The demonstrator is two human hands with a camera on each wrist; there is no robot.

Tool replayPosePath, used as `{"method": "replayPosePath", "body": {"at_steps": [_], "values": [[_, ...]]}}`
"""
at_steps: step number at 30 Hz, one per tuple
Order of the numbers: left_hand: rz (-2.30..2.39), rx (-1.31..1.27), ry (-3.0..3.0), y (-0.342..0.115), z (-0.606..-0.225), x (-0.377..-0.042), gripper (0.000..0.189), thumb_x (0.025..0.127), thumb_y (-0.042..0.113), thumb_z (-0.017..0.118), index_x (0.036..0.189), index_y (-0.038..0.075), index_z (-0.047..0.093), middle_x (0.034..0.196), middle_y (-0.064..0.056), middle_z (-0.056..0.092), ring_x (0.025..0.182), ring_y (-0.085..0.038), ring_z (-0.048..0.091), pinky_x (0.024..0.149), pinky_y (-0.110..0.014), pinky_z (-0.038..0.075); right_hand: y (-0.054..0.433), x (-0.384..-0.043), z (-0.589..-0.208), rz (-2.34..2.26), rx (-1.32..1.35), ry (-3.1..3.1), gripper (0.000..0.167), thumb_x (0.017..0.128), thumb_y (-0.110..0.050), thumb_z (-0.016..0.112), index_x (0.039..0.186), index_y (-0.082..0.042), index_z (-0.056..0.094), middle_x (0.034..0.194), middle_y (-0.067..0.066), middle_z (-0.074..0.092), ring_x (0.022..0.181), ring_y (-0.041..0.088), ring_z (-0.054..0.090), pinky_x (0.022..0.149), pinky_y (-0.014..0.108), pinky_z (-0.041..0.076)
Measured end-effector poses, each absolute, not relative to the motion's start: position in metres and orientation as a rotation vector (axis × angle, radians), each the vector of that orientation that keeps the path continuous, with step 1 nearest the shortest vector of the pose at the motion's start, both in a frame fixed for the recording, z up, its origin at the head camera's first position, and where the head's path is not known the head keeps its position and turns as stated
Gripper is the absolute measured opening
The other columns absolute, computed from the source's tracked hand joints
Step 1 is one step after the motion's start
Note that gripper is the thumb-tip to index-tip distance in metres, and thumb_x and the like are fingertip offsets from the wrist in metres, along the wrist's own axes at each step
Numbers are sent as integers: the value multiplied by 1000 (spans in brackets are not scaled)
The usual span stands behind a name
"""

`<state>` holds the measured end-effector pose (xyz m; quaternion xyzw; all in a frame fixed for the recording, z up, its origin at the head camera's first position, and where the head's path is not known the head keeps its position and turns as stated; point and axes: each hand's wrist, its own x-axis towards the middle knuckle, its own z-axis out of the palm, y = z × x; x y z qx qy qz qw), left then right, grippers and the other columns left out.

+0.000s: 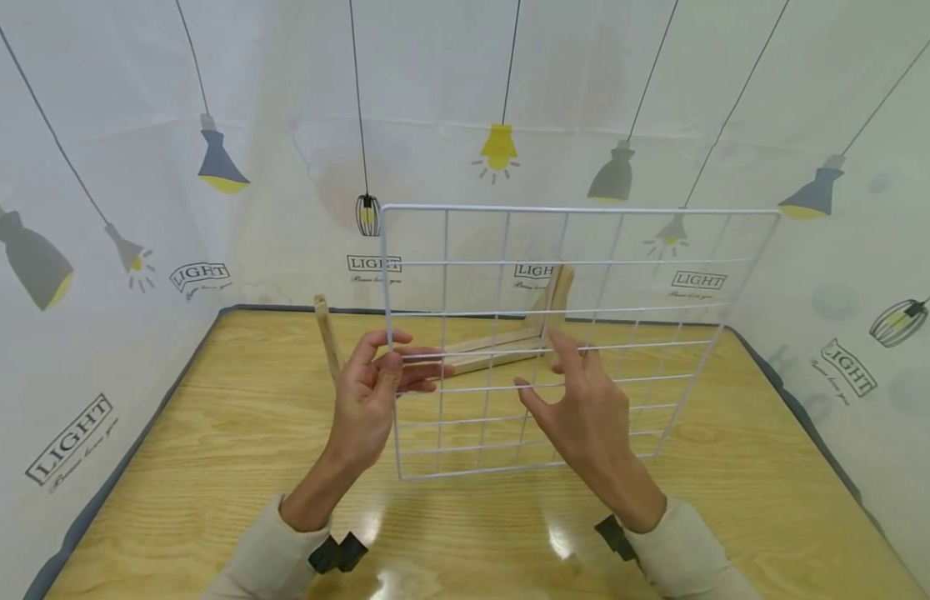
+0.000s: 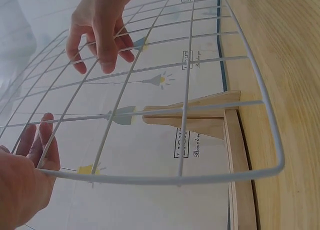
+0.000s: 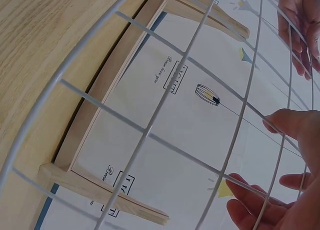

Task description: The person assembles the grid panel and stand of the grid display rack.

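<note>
Lamp-printed white walls (image 1: 420,125) flank our wood-grained table (image 1: 210,450); our left hand (image 1: 367,392) grips a white wire grid (image 1: 497,312), right hand (image 1: 588,408) spread.

A wide table (image 1: 210,467) of pale yellow wood stretches beneath both hands, and from where I stand I can see its grain quite clearly. Some bright shine lies on its top, nearer to the person than the left hand (image 1: 367,392) and the right hand (image 1: 585,392). On this table, beyond the hands, there stands a wooden stand (image 1: 472,365) with a long low bar. One post rises beyond the left hand and a little to its left; the other rises beyond the right hand's fingers. A dark blue band (image 1: 135,448) follows the table's edge, also beyond both hands.
</note>
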<state>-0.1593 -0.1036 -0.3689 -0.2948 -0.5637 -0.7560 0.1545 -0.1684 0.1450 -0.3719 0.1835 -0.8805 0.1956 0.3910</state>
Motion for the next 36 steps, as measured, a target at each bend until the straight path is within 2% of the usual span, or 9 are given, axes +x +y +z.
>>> {"method": "replayPosePath", "body": {"at_steps": [7,11,16,20,24,28,32,34,36], "values": [[-2153,-868,-1628,-106,-367,-160,24,107,3,35,125,9,50,115,-14,72,98,-23,73,82,-38,61,146,-169,-371,502,481,-2220,70,73,-27,88,131,-5,55,89,17,67,58,28,64,35,25,35],[-2171,-852,-1641,-108,-366,-161,26,107,5,36,127,11,51,117,-11,71,103,-23,72,88,-40,59,147,-171,-371,503,487,-2209,69,73,-27,88,130,-4,55,90,17,66,60,28,65,36,24,33],[-2110,-812,-1686,-113,-365,-162,28,107,6,39,130,11,53,122,-5,67,112,-21,67,94,-33,56,148,-172,-372,498,486,-2202,70,72,-26,89,129,-3,56,89,17,66,60,27,65,36,23,31],[-2069,-720,-1643,-122,-363,-163,25,106,5,43,128,4,54,121,-6,66,115,-21,63,91,-31,55,150,-173,-371,497,473,-2202,70,72,-26,89,129,-4,56,89,18,66,61,28,66,36,23,31],[-2023,-596,-1498,-136,-362,-167,20,102,-1,47,120,-2,56,112,-6,66,108,-19,62,84,-27,53,151,-175,-369,498,461,-2195,70,71,-27,89,129,-3,56,89,19,66,64,29,67,36,23,30],[-1884,-434,-1445,-152,-365,-171,20,97,-9,49,115,-5,57,109,-7,62,106,-18,59,85,-22,49,153,-175,-367,492,446,-2188,72,69,-26,90,129,-4,56,88,20,66,60,29,66,35,24,30],[-1746,-187,-1696,-167,-375,-176,35,94,-8,54,128,-8,48,126,-13,52,121,-20,48,94,-28,37,155,-176,-365,487,427,-2179,74,67,-25,91,129,-5,56,87,20,65,58,31,65,34,30,34],[-1724,-73,-1925,-175,-381,-179,51,96,-2,56,142,-6,36,141,-16,40,132,-24,38,103,-35,33,157,-176,-364,484,418,-2176,73,67,-26,91,129,-5,56,87,20,65,60,32,66,34,33,36],[-1743,-10,-2159,-183,-386,-182,67,99,6,57,154,2,19,155,-20,22,144,-30,23,114,-46,26,158,-176,-363,485,409,-2174,73,67,-25,91,129,-6,57,88,20,66,63,32,67,35,36,38]]}}
